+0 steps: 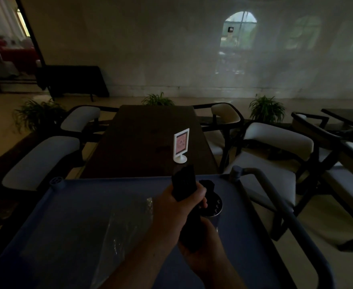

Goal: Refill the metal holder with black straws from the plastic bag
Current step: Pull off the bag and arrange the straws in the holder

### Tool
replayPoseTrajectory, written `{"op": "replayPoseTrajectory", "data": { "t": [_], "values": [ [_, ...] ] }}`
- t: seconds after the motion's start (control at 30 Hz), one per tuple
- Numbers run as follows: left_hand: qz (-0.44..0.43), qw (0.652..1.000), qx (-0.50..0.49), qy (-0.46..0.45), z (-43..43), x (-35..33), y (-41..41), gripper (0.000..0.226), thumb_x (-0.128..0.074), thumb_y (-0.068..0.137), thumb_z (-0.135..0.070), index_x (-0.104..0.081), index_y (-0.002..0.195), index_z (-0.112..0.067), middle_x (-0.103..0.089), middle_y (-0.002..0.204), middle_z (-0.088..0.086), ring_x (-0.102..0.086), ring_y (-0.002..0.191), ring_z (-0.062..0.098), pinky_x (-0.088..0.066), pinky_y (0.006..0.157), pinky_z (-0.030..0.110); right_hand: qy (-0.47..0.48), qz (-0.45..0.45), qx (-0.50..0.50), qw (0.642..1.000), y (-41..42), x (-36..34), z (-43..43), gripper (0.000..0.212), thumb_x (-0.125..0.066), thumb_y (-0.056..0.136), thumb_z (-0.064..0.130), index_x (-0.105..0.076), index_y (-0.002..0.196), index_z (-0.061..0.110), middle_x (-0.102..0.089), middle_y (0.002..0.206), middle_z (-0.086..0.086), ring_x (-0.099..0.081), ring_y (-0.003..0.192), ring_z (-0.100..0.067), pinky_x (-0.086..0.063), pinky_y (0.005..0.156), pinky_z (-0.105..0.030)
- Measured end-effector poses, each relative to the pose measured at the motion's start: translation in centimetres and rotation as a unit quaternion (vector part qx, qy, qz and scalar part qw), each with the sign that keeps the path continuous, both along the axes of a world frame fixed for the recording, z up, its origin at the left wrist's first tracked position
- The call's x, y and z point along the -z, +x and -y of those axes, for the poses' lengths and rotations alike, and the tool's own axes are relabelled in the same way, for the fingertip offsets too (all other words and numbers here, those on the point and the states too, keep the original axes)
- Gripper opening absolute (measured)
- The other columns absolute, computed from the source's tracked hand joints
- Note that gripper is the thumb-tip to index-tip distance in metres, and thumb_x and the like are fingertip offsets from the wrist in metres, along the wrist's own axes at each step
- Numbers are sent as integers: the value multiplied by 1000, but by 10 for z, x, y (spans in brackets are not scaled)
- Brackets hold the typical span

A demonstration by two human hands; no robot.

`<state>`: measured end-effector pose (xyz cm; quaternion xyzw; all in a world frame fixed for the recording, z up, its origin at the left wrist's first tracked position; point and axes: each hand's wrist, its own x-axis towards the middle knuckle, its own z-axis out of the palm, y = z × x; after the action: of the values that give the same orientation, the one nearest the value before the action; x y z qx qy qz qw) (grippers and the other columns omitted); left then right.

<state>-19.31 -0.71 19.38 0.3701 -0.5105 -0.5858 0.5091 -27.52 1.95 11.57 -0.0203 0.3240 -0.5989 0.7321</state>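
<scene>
Holding a bundle of black straws (184,182) over a blue cart (84,197), so the refill looks mid-way, not finished. Cart top carries everything; dark dining table (146,140) with a small white sign stand (180,146) sits just past its far edge. Plastic bag (121,230) lies flat near the cart's middle, looks mostly emptied, hard to tell in the dim light. Metal holder (214,213) stands near the right edge, already with some straws poking up, just beside the bundle. Left hand (179,203) fingers clamped round the upper bundle; right hand (200,247) fingers wrapped round its lower end. Left to do: tip the bundle upright and drop it into the holder.
</scene>
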Motion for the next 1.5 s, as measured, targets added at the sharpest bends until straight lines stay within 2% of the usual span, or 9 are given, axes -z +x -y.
{"op": "replayPoseTrajectory", "data": {
  "t": [0.27,0.5,0.73,0.83,0.97,1.07,1.17,1.33,1.5],
  "values": [
    [-2,1000,2,-9,6,20,-4,17,-74,75,-26,-69,78,-10,-70,76,15,-70,79,25,-55,81,38,14,-6,16,1000,-3,7,0,40,-46,89,9,-56,127,0,-67,103,-23,-63,94,-33,-47,85,-40],
    [-15,997,-12,68,11,57,-4,33,-71,81,-31,-55,57,-15,-51,55,7,-53,57,22,-46,71,43,41,-113,-10,993,-1,32,-15,21,-48,96,14,-67,101,4,-68,80,-14,-64,63,-23,-46,60,-32],
    [-48,996,-2,80,20,57,-7,41,-60,92,-14,-52,52,-20,-46,47,-1,-44,45,14,-39,58,33,-59,-419,-55,905,-32,22,-16,30,-47,100,19,-66,94,-4,-60,78,-14,-52,67,-20,-39,54,-27],
    [-58,997,3,56,26,48,-13,34,-63,88,-18,-54,55,-22,-45,47,-2,-43,44,14,-39,55,33,-186,-465,-106,859,-41,2,-13,15,-56,95,17,-65,104,8,-63,79,-6,-55,70,-18,-44,58,-25],
    [11,1000,-17,9,29,42,-22,25,-66,78,-34,-55,57,-25,-47,47,-3,-46,45,16,-45,57,37,-234,-532,-137,802,-40,-1,-7,33,-68,81,17,-56,112,24,-69,87,9,-64,73,-10,-53,62,-28],
    [111,993,-35,-37,25,41,-32,34,-61,82,-41,-54,56,-21,-51,48,-2,-53,50,21,-50,68,48,-231,-550,-62,800,-33,3,-2,37,-73,79,15,-61,113,25,-73,103,2,-71,94,-16,-59,80,-43],
    [86,995,-50,-15,19,35,-43,32,-63,80,-33,-54,52,-22,-51,47,1,-53,49,22,-51,68,47,-224,-560,1,798,-31,10,1,21,-72,77,17,-67,96,28,-76,89,-3,-73,78,-18,-59,67,-40],
    [60,998,9,-5,15,26,-39,20,-72,73,-31,-63,72,-13,-66,65,6,-67,66,20,-56,72,32,-245,-544,6,802,-35,14,1,38,-71,84,14,-63,119,26,-74,109,3,-71,100,-16,-59,80,-30],
    [84,996,4,-19,20,25,-38,21,-78,76,-27,-67,94,-28,-74,78,2,-72,76,13,-57,68,21,-234,-556,-14,797,-45,17,0,38,-67,83,2,-67,110,29,-75,103,-1,-72,93,-17,-59,76,-34]
  ]
}}
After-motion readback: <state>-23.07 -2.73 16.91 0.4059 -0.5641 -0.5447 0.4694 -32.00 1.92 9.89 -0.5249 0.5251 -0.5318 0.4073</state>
